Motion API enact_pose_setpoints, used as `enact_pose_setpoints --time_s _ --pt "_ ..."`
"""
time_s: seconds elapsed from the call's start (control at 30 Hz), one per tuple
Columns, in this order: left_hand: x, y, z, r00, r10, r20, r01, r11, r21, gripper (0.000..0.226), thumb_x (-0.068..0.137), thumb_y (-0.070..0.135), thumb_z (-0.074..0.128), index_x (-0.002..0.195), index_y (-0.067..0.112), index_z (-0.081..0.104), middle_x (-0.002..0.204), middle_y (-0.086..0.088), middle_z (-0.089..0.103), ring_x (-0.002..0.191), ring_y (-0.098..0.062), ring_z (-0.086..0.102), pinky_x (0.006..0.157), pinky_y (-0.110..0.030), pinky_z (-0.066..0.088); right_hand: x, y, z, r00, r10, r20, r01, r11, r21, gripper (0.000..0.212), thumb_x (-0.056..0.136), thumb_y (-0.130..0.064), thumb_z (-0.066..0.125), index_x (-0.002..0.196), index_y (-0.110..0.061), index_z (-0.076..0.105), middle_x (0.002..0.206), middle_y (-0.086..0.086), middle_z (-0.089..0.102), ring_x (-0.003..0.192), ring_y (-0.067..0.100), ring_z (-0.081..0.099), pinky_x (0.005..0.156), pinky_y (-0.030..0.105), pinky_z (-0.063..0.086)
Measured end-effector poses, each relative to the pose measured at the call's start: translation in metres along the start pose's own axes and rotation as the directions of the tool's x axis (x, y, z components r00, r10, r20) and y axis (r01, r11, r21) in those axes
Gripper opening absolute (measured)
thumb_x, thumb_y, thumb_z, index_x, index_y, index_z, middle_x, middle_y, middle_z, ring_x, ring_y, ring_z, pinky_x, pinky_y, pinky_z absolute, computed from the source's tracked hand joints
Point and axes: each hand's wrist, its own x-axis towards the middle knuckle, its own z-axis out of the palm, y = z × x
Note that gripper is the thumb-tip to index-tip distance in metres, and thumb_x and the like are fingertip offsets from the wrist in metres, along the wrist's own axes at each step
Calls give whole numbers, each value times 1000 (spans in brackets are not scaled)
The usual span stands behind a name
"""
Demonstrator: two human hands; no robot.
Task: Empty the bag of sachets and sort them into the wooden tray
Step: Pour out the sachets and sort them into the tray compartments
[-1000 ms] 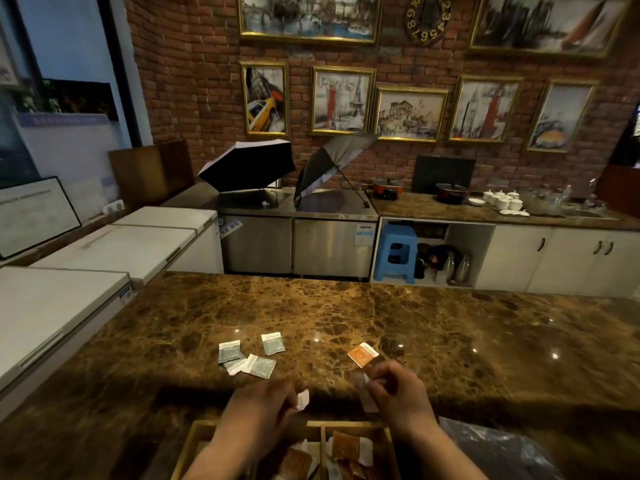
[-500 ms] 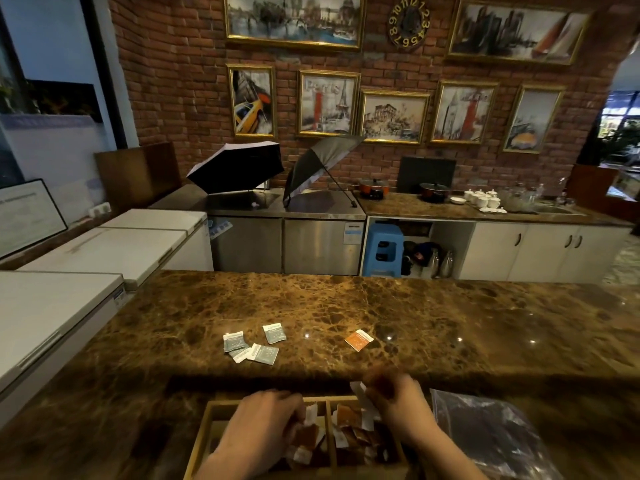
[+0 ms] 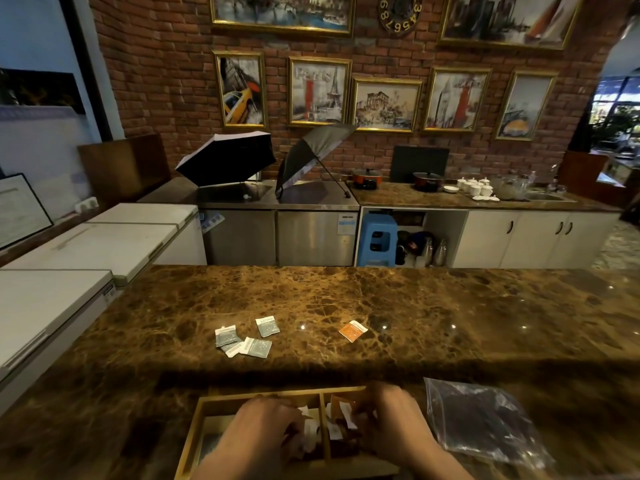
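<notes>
near the front edge, both hands over tray (image 3: 194, 434): left hand (image 3: 258, 433) and right hand (image 3: 391, 419) down among sorted sachets, grip impossible to tell; bag (image 3: 485, 422) flat at right, grey sachets (image 3: 242, 339) and orange sachet (image 3: 352, 330) farther out, unsorted

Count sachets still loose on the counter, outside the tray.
5. Four grey sachets cluster left of centre: one, a partly covered one, one, and one further back. An orange sachet lies alone to the right. None seem hidden.
</notes>
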Motion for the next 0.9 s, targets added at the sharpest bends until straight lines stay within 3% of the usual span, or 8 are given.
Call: enact_pose_setpoints --time_s 0.17,0.3,0.47,0.53,0.6,0.73,0.8,0.9 --pt "9 -12 4 982 -70 -178 64 997 -39 18 89 56 55 98 41 62 98 21 64 92 1 55 82 -23 48 19 25 -8 980 147 -134 -126 980 155 19 96 -23 63 105 -40 66 99 -14 68 86 2 66 81 27 59" --pt "20 -20 5 977 -69 -202 61 997 -43 20 89 57 53 96 40 60 94 22 63 90 1 55 78 -22 47 41 50 -15 964 214 -157 -178 959 219 20 96 -21 60 99 -40 65 98 -16 66 89 2 64 82 32 57" --pt "42 -21 9 976 -82 -204 75 996 -40 19 91 54 50 101 39 58 100 20 61 94 -2 55 84 -25 44 66 69 -10 955 184 -235 -144 974 175 25 94 -17 62 85 -41 61 85 -21 60 82 -2 59 67 13 41" --pt "52 -25 9 967 -140 -211 135 990 -42 20 91 52 52 107 40 56 107 20 59 100 -6 54 87 -26 43 76 74 -9 956 183 -232 -150 977 153 13 95 -22 62 102 -31 69 95 -14 65 92 5 62 75 16 48" --pt "62 -32 11 948 -221 -231 214 975 -56 24 91 52 54 113 42 54 113 19 59 104 -8 53 88 -27 45 89 81 -6 966 184 -183 -167 980 104 18 96 -29 61 113 -27 67 103 -9 67 97 8 62 85 23 53" --pt "72 -47 13 911 -327 -251 338 941 0 35 85 42 70 118 31 63 114 9 67 105 -19 63 90 -34 50 115 84 0 988 147 -48 -146 989 12 35 97 -36 60 132 -30 56 129 -5 58 117 12 56 99 26 43" --pt "74 -57 16 890 -359 -281 371 929 -13 35 79 33 80 111 25 70 107 3 72 98 -25 68 83 -40 53 131 83 2 994 103 -36 -103 995 -11 37 97 -36 61 133 -35 56 135 -7 55 121 13 55 100 27 45" --pt "77 -67 15 856 -437 -276 443 895 -46 35 84 36 75 117 28 68 112 2 72 104 -24 67 85 -39 51 155 78 5 998 56 -20 -57 998 -42 34 97 -32 60 131 -36 59 129 -7 58 113 13 57 89 27 51"
